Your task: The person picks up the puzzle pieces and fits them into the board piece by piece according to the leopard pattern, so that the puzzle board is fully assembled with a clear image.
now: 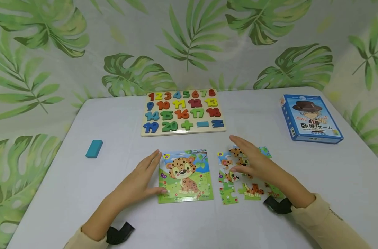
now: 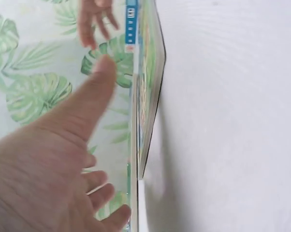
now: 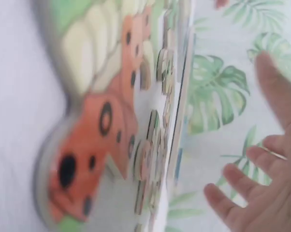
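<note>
Several jigsaw pieces (image 1: pixel 253 192) lie loose on the bench (image 1: pixel 189 224) beneath a right hand (image 1: pixel 258 160), its fingers released; a left hand (image 1: pixel 140 180), likewise empty, spreads at the left edge of a leopard board (image 1: pixel 187 174). Pinching each piece by its edges should serve best.

Soft, even light fills the head view, slightly greyer on the leafy cloth (image 1: pixel 92 20) towards twelve o'clock. Shadows on the table (image 1: pixel 189 228) are faint and loose-edged; small glints mark the glossy numbers (image 1: pixel 169 126). Details are fairly crisp there. The left wrist view is paler, the table washed nearly white at three o'clock, a diffuse grey shadow trailing towards six o'clock beside the leopard board (image 2: pixel 150 82); the left hand (image 2: pixel 51 176) looks soft. In the right wrist view, the large puzzle piece (image 3: pixel 94 125) at nine o'clock is blurred.
</note>
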